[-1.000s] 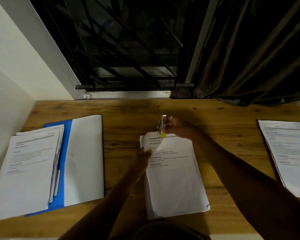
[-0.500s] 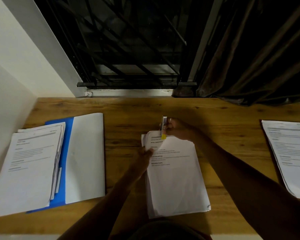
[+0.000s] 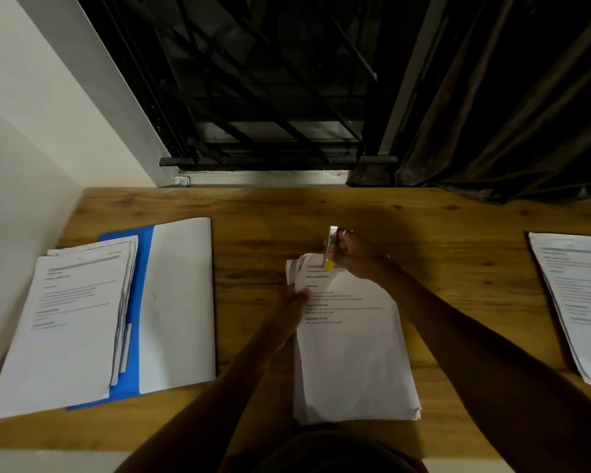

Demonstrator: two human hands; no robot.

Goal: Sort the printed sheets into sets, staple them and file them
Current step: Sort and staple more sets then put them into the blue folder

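A set of printed sheets [image 3: 350, 353] lies in the middle of the wooden desk [image 3: 253, 213]. My right hand [image 3: 357, 257] grips a silver stapler with a yellow tip [image 3: 331, 245], its jaw over the set's top edge near the left corner. At the set's left edge my left hand [image 3: 292, 302] pinches the sheets, whose top left corner curls up a little. To the left lies an open blue folder [image 3: 140, 298] with a stack of stapled sets [image 3: 72, 322] on its left half and a white flap [image 3: 180, 302] on its right half.
Another pile of printed sheets [image 3: 580, 302] lies at the desk's right edge. A white wall closes off the left side. Behind the desk are a barred window [image 3: 263, 97] and a dark curtain [image 3: 509, 114].
Hardly anything has moved. My right hand and the stapler stay at the top edge of the set, and my left hand keeps its hold on the left edge.
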